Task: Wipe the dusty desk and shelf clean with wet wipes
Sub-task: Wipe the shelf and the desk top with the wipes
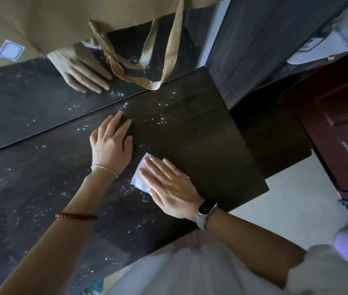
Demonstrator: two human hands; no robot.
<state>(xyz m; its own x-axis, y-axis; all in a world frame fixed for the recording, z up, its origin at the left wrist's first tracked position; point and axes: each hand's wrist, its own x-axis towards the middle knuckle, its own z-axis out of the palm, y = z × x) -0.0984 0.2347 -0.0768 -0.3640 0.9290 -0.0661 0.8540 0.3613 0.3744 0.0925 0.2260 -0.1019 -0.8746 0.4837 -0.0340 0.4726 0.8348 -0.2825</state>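
Wiping the dark table (190, 133) with a folded white wet wipe (141, 177), pinned flat under the right hand (173, 188); fingers (158, 167) of that hand stretched out straight and close together, not curled round anything, simply pressing the wipe down, with its far and left edges peeking out past the fingertips. Left hand (111, 143) lying palm-down just beside it on the tabletop, fingers loosely spread and holding nothing, apparently bracing. Bright specks of dust scattered thickly to the left and around both hands, much sparser on the patch to the right toward the table's corner, so likely partway through the desk step, with the cleaner stretch already covered and the larger left run not yet done. Mirror (41, 99) at the back edge doubling the left hand and the specks. Tan bag (62, 22) with woven handles (147, 79) hanging down onto the back of the table, close to the dusty strip by the mirror. Next, probably sweeping the wipe leftward under steady flat pressure, keeping it from bunching, and lifting the left hand clear of its path; shifting the handles aside before reaching the back edge. Shelf not clearly identifiable from this view.
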